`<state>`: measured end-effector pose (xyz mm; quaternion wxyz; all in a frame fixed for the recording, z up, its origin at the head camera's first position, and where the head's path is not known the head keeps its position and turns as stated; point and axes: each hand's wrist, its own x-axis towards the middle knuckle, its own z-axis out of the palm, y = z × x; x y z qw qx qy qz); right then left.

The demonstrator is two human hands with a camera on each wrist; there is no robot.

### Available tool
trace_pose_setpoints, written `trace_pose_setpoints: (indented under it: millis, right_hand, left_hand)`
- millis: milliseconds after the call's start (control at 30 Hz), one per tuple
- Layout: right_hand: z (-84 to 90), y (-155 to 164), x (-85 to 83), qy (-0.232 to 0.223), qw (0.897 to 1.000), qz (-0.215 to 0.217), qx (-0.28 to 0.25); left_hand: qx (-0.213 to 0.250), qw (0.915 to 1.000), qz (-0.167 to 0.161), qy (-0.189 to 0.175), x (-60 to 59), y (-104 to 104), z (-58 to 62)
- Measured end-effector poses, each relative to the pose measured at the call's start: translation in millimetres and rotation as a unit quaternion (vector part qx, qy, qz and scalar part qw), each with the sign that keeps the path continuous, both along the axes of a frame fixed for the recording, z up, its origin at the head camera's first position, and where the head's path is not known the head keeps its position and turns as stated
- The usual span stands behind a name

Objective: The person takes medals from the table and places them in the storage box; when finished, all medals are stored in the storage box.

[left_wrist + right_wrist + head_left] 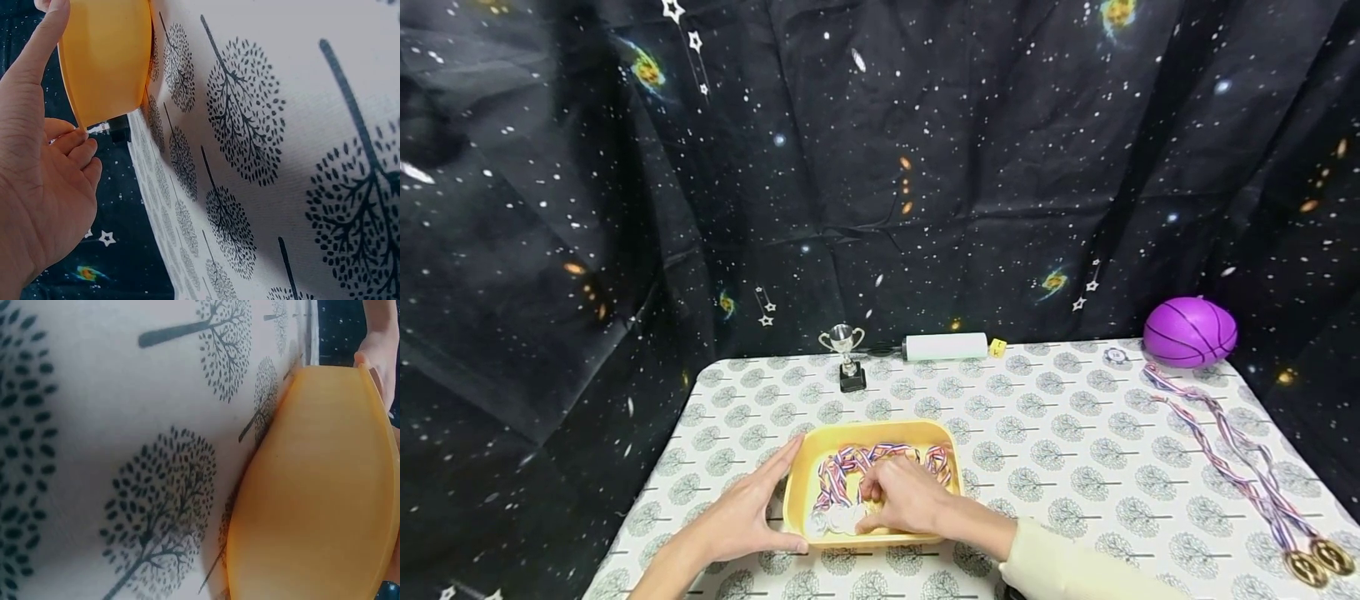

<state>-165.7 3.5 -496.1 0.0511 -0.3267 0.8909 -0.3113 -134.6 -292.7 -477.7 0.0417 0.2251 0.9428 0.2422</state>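
A yellow plastic bin (880,429) sits near the table's front edge, holding several medals on red, white and blue striped ribbons (831,483). Silver-coloured medals (842,518) lie at its front left. My left hand (741,512) grips the bin's left end, thumb at the front corner and fingers at the back one; the left wrist view has these fingers bent at the rim. Down inside the bin is my right hand (904,497), fingers curled over the medals and ribbons. I cannot tell whether it holds one. The right wrist view mostly takes in the bin's outer wall (312,487).
Two gold medals (1318,562) with long ribbons lie along the table's right side. A purple ball (1190,332) sits at the back right corner. Along the back edge stand a small silver trophy cup (847,354), a white cylinder (946,347) and a yellow block (997,347).
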Motion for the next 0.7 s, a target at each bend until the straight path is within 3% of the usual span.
trace_pose_setpoints:
  millis: [233, 533, 700]
  right_hand:
    - [7.9, 10, -12.6, 0.005, 0.999, -0.019, -0.031]
    - [19.1, 30, -26.0, -0.077, 0.990, -0.006, -0.120]
    - [26.9, 46, -31.5, -0.108, 0.984, 0.005, -0.143]
  left_hand:
    - [0.004, 1.0000, 0.000, 0.001, -0.2, 0, -0.3]
    - [0.003, 1.0000, 0.000, 0.002, 0.1, 1, -0.3]
    - [-0.001, 0.9999, -0.001, 0.012, 0.4, 1, -0.3]
